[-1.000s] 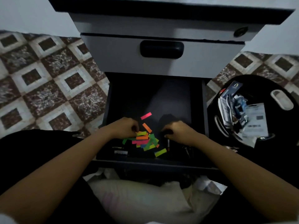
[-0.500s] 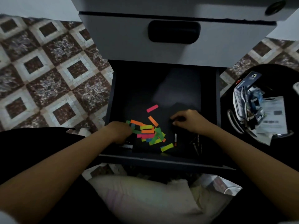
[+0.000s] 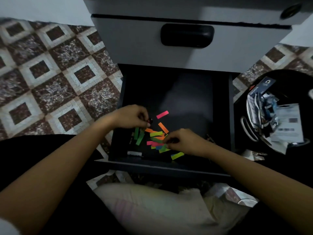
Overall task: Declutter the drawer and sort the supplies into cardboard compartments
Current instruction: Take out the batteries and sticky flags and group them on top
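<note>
bare forearms, black garment over lap, white sleeve edge

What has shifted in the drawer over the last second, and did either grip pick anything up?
The left grip moved from the near-left of the coloured paper strips to their far-left, now curled beside a small dark item; a hold is unclear. The right grip came back from the right onto the pile's right edge. The lone pink strip, the pile and the drawer look unchanged.
</note>
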`<state>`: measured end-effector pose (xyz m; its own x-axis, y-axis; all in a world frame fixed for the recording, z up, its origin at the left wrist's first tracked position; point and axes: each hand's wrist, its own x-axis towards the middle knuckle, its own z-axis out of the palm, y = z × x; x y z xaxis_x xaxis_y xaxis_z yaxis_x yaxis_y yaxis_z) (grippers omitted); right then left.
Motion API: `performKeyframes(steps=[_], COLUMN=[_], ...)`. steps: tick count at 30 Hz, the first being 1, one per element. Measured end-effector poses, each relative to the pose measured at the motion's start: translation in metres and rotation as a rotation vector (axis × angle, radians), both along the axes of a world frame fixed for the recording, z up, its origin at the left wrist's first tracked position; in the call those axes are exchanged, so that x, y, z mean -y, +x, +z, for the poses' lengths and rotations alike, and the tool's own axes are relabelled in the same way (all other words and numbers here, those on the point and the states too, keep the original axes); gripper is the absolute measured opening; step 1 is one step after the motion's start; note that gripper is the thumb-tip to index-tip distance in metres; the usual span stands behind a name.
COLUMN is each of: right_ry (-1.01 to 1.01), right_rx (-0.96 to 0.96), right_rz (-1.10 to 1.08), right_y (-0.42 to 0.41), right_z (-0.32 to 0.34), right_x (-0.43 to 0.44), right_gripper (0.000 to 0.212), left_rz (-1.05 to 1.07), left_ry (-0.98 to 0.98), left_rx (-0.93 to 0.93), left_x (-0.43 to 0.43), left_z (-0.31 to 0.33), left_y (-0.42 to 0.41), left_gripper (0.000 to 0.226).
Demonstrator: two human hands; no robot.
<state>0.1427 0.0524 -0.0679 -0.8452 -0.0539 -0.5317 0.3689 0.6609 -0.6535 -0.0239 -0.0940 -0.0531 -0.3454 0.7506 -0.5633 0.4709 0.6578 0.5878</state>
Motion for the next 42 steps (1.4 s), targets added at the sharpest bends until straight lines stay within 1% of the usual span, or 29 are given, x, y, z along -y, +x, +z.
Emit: performKeyframes(steps=[3,6,8,10,12,14,18,21,24,25,26,27,29,31,34,36,37,40,42], right_ry=[-0.003,-0.004,0.029,0.076,0.112,0.14,0.124,0.011,-0.094,-0.128,-0.158,-0.172,-0.146,-0.115,-0.082,-0.045,-0.022,0.028,0.038], right_rx=[-0.009,0.008,0.029,0.042,0.057,0.082,0.17,0.253,0.292,0.297,0.294,0.28,0.228,0.191,0.193,0.208,0.212,0.284,0.332], right_rz=[0.09,0.192,0.224,0.241,0.251,0.275,0.294,0.217,0.11,0.06,0.005,-0.051,-0.158,-0.271,-0.355,-0.356,-0.348,-0.37,-0.392], right_y=[-0.01,-0.028,-0.039,-0.048,-0.054,-0.058,-0.059,-0.052,-0.038,-0.032,-0.026,-0.022,-0.015,-0.011,-0.005,0.001,0.003,0.009,0.012], right_z=[-0.005,-0.017,-0.025,-0.032,-0.037,-0.038,-0.034,-0.027,-0.01,-0.002,0.005,0.011,0.021,0.026,0.027,0.023,0.02,0.004,-0.004], right_x=[0.027,0.058,0.079,0.093,0.101,0.103,0.091,0.067,0.033,0.019,0.004,-0.011,-0.039,-0.061,-0.077,-0.077,-0.075,-0.064,-0.057], right_gripper=[0.028,0.027,0.032,0.034,0.031,0.032,0.035,0.035,0.029,0.026,0.022,0.018,0.01,0.003,0.008,0.005,0.006,0.019,0.019], left_rz=[0.082,0.074,0.076,0.078,0.072,0.059,0.002,-0.102,-0.156,-0.163,-0.173,-0.176,-0.182,-0.205,-0.244,-0.247,-0.241,-0.181,-0.117], left_ry=[0.046,0.05,0.056,0.053,0.037,0.013,-0.077,-0.216,-0.381,-0.422,-0.453,-0.463,-0.489,-0.496,-0.472,-0.473,-0.466,-0.444,-0.425], left_rx=[-0.004,-0.024,-0.059,-0.093,-0.11,-0.111,-0.097,-0.14,-0.224,-0.236,-0.254,-0.28,-0.317,-0.312,-0.358,-0.424,-0.461,-0.513,-0.501], left_x=[-0.001,0.001,0.002,0.003,0.003,0.003,0.001,-0.001,0.001,0.002,0.003,0.004,0.005,0.007,0.01,0.012,0.013,0.013,0.013], left_z=[0.006,0.009,0.01,0.01,0.009,0.01,0.007,0.001,-0.008,-0.011,-0.015,-0.017,-0.018,-0.022,-0.028,-0.03,-0.03,-0.03,-0.031], left_y=[-0.007,-0.009,-0.01,-0.011,-0.011,-0.01,-0.003,0.006,0.018,0.022,0.026,0.03,0.037,0.042,0.049,0.055,0.058,0.062,0.061], left_gripper=[0.013,0.01,0.008,0.013,0.018,0.02,0.021,0.018,0.028,0.025,0.016,0.01,0.02,0.023,0.024,0.026,0.027,0.028,0.026])
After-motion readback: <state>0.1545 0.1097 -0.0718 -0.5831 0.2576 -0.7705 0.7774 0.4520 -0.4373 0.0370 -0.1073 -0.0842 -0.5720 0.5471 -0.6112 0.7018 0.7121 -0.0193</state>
